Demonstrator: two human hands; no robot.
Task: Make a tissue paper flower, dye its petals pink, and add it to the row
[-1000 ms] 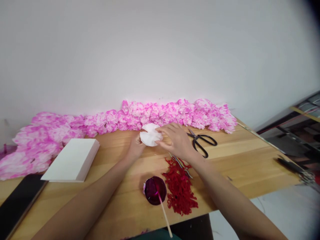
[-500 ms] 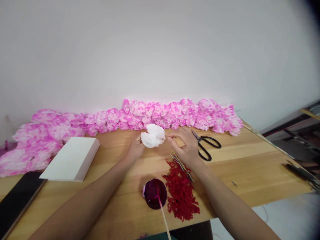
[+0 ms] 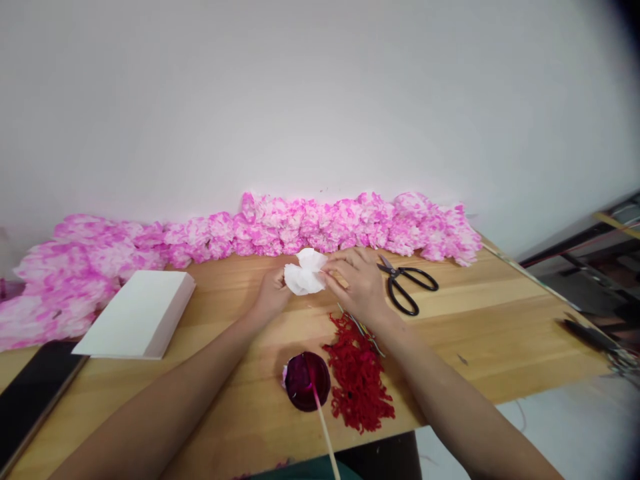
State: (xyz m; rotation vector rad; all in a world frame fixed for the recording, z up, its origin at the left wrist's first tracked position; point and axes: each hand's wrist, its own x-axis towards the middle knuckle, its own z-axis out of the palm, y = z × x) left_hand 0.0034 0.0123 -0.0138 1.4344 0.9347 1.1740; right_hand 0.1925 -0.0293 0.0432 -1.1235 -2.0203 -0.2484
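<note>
Above the middle of the table I see a white tissue paper flower (image 3: 305, 275) with rounded, slightly ruffled petals. My left hand (image 3: 275, 288) has its fingers closed on the flower's left side. On its right edge, the thumb and fingers of my right hand (image 3: 357, 283) pinch the paper. Nearer to me stands a small round pot of dark purple dye (image 3: 300, 387), with a thin wooden stick (image 3: 325, 427) leaning out of it. Beside the pot lies a heap of red crinkled strands (image 3: 360, 377), with a few thin wires at its top end partly under my right wrist.
Many pink-and-white paper flowers (image 3: 310, 223) line the wall at the back. A stack of white paper (image 3: 135, 313) and a black phone (image 3: 40, 383) lie at the left. Black-handled scissors (image 3: 407, 283) rest right of my hand; dark pliers-like tools (image 3: 590, 337) lie by the right edge.
My right hand has moved left, from just beside the white paper flower onto its right edge. The flower's petals have shifted slightly. My left hand keeps its hold.
</note>
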